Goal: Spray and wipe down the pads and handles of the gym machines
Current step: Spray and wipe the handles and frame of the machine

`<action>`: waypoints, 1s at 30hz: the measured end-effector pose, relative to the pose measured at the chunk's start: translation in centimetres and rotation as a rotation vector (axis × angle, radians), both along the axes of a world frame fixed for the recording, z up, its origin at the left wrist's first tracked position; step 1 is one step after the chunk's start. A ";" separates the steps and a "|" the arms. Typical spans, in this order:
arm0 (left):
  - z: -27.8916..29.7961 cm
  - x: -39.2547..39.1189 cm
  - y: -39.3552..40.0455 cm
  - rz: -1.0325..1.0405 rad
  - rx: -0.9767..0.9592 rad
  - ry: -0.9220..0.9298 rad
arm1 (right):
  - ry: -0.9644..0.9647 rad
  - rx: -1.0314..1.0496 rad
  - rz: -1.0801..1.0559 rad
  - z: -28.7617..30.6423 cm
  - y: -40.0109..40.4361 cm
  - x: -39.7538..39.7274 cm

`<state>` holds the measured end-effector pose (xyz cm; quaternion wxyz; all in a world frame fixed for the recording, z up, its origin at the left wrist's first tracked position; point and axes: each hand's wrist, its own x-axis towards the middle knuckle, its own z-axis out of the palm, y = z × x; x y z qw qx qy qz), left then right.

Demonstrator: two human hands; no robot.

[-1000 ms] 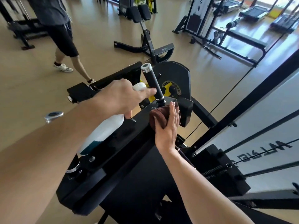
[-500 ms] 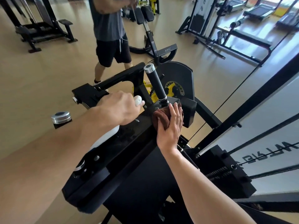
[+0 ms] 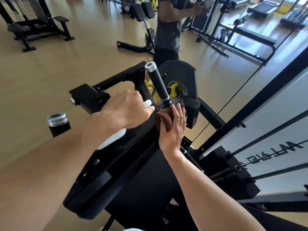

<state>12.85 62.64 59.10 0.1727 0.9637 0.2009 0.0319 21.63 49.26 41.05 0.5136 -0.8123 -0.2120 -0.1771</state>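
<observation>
A black gym machine arm [image 3: 116, 164] runs from lower left to centre. An upright black handle [image 3: 157, 82] with a silver cap stands at its far end. My left hand [image 3: 128, 110] is shut on a white spray bottle [image 3: 113, 139], whose nozzle points toward the handle's base. My right hand [image 3: 173, 129] presses a brown cloth [image 3: 164, 117] flat against the arm just below the handle. A second handle [image 3: 57, 124] with a silver cap sticks out at the left.
A person in a grey shirt and black shorts [image 3: 168, 30] stands just beyond the machine. A black cable frame [image 3: 250, 105] and white panel rise at right. Benches [image 3: 143, 22] and racks [image 3: 33, 27] stand on the wooden floor further back.
My left hand with the bottle has dropped lower, onto the arm. The right hand stays on the cloth. The person behind has walked from the left to behind the machine.
</observation>
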 end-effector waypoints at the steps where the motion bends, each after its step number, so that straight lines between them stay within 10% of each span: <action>1: 0.0 0.0 0.0 0.000 0.002 -0.004 | -0.003 0.006 0.000 0.0 0.0 0.0; 30: 2.3 2.0 -0.4 0.144 0.024 0.005 | -0.038 0.052 -0.018 -0.5 0.3 -0.1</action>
